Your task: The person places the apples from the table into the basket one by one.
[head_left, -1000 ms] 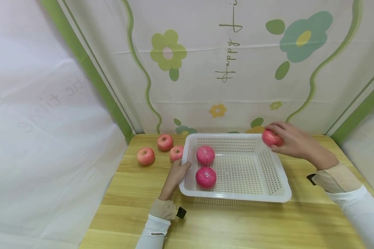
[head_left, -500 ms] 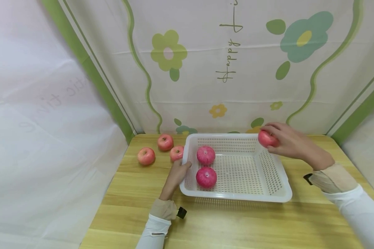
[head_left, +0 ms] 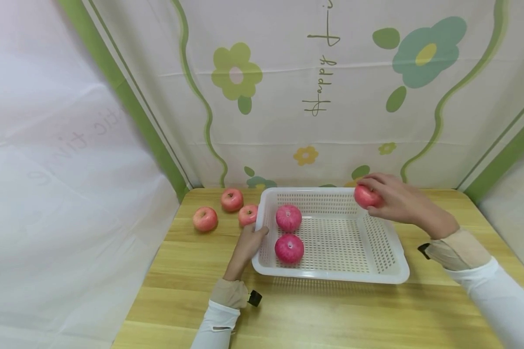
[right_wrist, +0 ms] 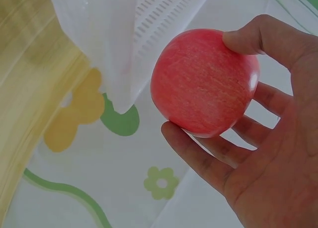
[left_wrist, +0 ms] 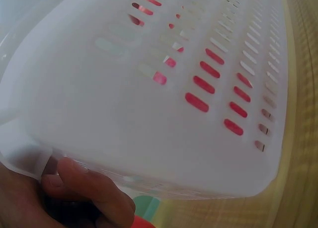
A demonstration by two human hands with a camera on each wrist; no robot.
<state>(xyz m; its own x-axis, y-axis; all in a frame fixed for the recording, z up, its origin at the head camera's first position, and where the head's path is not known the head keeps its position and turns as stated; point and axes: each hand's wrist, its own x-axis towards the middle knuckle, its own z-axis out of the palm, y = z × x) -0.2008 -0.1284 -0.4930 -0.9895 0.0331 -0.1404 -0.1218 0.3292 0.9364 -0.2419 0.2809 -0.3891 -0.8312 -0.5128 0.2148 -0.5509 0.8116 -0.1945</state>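
A white perforated plastic basket [head_left: 327, 278] stands on the wooden table, with two dark pink apples, one [head_left: 288, 218] behind the other [head_left: 289, 248], at its left end. My left hand [head_left: 247, 245] grips the basket's left rim, the thumb over the edge; the left wrist view shows its curled fingers [left_wrist: 94, 188] under the rim. Over the basket's back right corner my right hand [head_left: 395, 198] holds a red apple [right_wrist: 203, 81] between thumb and fingers, above the rim.
Left of the basket lie three lighter red apples on the table: one at the far left [head_left: 205, 219], one behind [head_left: 232, 199], and one [head_left: 247, 215] close to the basket's wall. A printed curtain [head_left: 279, 131] hangs along the table's back edge.
My right hand has moved slowly left with the apple, from the basket's right rim to over its back right corner. The left hand and basket have stayed in place.
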